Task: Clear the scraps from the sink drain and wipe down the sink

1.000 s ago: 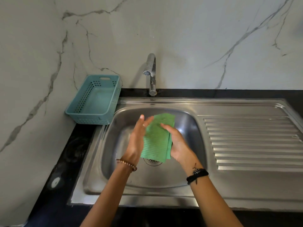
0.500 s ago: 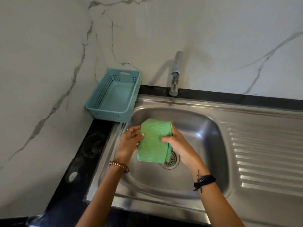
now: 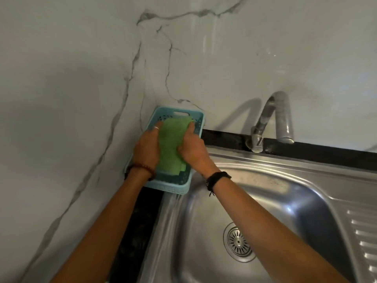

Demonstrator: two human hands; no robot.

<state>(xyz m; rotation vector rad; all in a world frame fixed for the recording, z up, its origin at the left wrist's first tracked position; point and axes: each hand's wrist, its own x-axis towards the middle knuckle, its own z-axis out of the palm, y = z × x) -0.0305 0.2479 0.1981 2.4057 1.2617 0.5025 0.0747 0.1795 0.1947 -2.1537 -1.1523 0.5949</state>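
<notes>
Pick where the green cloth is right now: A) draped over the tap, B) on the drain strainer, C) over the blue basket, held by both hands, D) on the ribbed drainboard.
C: the green cloth sits over the blue basket, with the left hand and right hand on either side of it.

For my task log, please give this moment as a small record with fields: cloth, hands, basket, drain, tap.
cloth: green cloth, folded, in the basket
hands: left hand and right hand on either side of it, touching it
basket: blue basket, in the corner left of the sink
drain: drain strainer, no scraps visible
tap: tap, no water seen
</notes>
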